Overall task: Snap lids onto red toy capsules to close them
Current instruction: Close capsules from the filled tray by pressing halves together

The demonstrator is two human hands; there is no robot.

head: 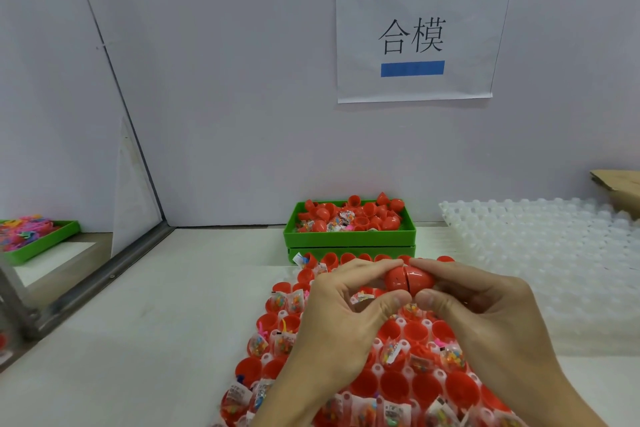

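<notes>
The left hand (341, 315) is pinching the left half of 1 red capsule (409, 279), held above the capsule tray (349, 374). The right hand (485, 315) is pinching its right half. The green bin (349, 236) is sitting far on the worktop (156, 340).

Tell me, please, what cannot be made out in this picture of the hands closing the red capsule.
- Red capsule, head view: a dark seam shows; whether it is fully snapped cannot be told, as the left hand and right hand cover its ends.
- Capsule tray: the hands hide its middle, and the lower edge cuts it off.
- Toy packets: too small to identify.
- Green bin: its bottom is hidden by the piled lids.
</notes>
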